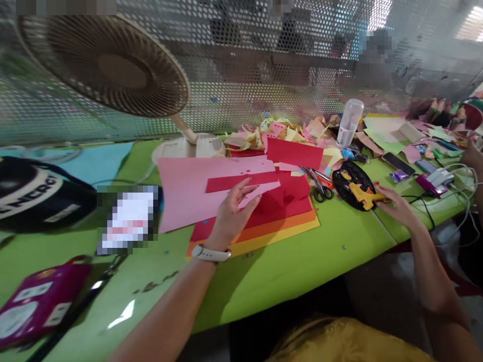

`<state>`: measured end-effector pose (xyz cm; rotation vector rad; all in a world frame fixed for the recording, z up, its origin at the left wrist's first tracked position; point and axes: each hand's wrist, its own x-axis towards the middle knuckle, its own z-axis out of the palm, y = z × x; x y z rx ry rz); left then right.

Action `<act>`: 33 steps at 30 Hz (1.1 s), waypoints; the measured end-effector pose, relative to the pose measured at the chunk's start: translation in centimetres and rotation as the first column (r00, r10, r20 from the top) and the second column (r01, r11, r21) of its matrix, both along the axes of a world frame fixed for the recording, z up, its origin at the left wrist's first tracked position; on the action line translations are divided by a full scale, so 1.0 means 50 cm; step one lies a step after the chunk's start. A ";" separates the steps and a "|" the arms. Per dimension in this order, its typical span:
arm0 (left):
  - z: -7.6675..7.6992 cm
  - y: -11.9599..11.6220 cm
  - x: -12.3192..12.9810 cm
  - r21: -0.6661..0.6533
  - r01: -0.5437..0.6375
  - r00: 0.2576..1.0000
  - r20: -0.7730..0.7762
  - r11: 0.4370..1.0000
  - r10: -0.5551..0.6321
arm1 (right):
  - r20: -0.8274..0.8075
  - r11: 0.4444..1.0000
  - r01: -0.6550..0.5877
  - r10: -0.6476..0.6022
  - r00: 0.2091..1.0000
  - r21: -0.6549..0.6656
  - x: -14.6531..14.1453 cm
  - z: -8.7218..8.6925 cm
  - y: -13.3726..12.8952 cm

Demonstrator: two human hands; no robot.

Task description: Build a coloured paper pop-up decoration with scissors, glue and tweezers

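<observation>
Left hand (pixel 230 213) hides part of the red paper (pixel 290 198) stack; right hand (pixel 398 208) covers the glue gun (pixel 364 195) handle, grip unclear. Fan (pixel 103 65) and purple box (pixel 39 301) are cut by edges; card (pixel 127 218) is pixelated, scraps (pixel 287 131) too small to tell.

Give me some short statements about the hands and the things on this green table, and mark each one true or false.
1. The left hand rests on the pink paper. True.
2. The right hand holds the scissors. False: it touches the yellow glue gun; the scissors lie untouched.
3. The glue gun lies on a black round tray. True.
4. The fan stands at the right end of the table. False: it stands at the back left.
5. A white watch is on the left wrist. True.
</observation>
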<state>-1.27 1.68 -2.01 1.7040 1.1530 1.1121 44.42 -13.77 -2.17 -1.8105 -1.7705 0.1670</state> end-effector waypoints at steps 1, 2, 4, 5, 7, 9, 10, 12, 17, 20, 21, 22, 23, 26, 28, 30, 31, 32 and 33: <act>0.001 -0.001 0.001 0.006 0.003 1.000 0.000 1.000 -0.003 | -0.023 1.000 -0.003 0.003 1.000 -0.007 0.008 0.009 -0.001; 0.003 -0.003 0.002 0.012 0.007 1.000 -0.005 1.000 -0.007 | -0.038 1.000 0.019 -0.018 0.999 0.015 0.012 0.021 -0.001; 0.008 -0.008 0.007 0.032 0.019 0.999 -0.030 0.999 -0.018 | -0.084 0.986 0.099 -0.088 0.993 0.133 0.003 0.048 0.007; 0.011 -0.010 0.009 0.044 0.019 0.998 -0.055 0.999 -0.017 | -0.131 0.972 0.132 -0.108 0.985 0.193 -0.013 0.062 0.015; 0.017 -0.012 0.011 0.064 0.012 0.996 -0.085 0.998 -0.006 | -0.230 0.974 0.124 -0.079 0.970 0.188 -0.068 0.090 0.038; 0.023 -0.007 0.008 0.089 -0.036 0.995 -0.094 0.995 0.045 | -0.199 0.995 0.001 0.019 0.980 0.104 -0.145 0.111 0.071; 0.025 -0.003 0.004 0.090 -0.077 0.993 -0.081 0.993 0.085 | -0.141 0.993 -0.066 0.079 0.987 0.098 -0.186 0.117 0.090; 0.029 0.009 -0.007 0.086 -0.147 0.988 -0.042 0.985 0.151 | -0.033 0.974 -0.209 0.212 0.977 0.085 -0.262 0.120 0.132; 0.033 0.026 -0.020 0.007 -0.138 0.989 -0.046 0.990 0.139 | 0.070 0.967 -0.253 0.253 0.965 0.001 -0.363 0.103 0.229; 0.030 0.022 -0.010 0.041 -0.057 0.977 -0.204 0.998 0.064 | 0.159 0.982 -0.188 0.190 0.969 -0.031 -0.369 0.096 0.245; 0.028 0.021 -0.005 0.072 -0.040 0.963 -0.262 0.997 0.057 | 0.179 0.984 -0.174 0.178 0.968 -0.038 -0.365 0.094 0.242; 0.025 0.020 -0.001 0.105 -0.028 0.948 -0.313 0.994 0.060 | 0.194 0.985 -0.169 0.173 0.966 -0.041 -0.361 0.093 0.236; 0.021 0.021 0.003 0.134 -0.017 0.933 -0.355 0.991 0.064 | 0.204 0.985 -0.168 0.173 0.964 -0.040 -0.355 0.091 0.228; 0.010 0.026 0.007 0.147 0.045 0.908 -0.419 0.988 0.021 | 0.227 0.986 -0.160 0.165 0.960 -0.039 -0.334 0.088 0.197; 0.006 0.032 0.003 0.119 0.080 0.907 -0.421 0.990 -0.023 | 0.233 0.990 -0.133 0.139 0.962 -0.043 -0.320 0.087 0.177; 0.009 0.036 -0.006 0.074 0.104 0.917 -0.392 0.992 -0.067 | 0.238 0.992 -0.115 0.125 0.963 -0.053 -0.308 0.085 0.159; 0.012 0.038 -0.012 0.033 0.131 0.924 -0.366 0.991 -0.110 | 0.238 0.992 -0.115 0.126 0.963 -0.058 -0.303 0.084 0.151; 0.017 0.039 -0.017 -0.010 0.162 0.929 -0.334 0.987 -0.156 | 0.239 0.991 -0.117 0.129 0.962 -0.064 -0.298 0.083 0.145; 0.021 0.039 -0.022 -0.039 0.186 0.932 -0.309 0.982 -0.189 | 0.241 0.990 -0.119 0.132 0.962 -0.070 -0.295 0.082 0.139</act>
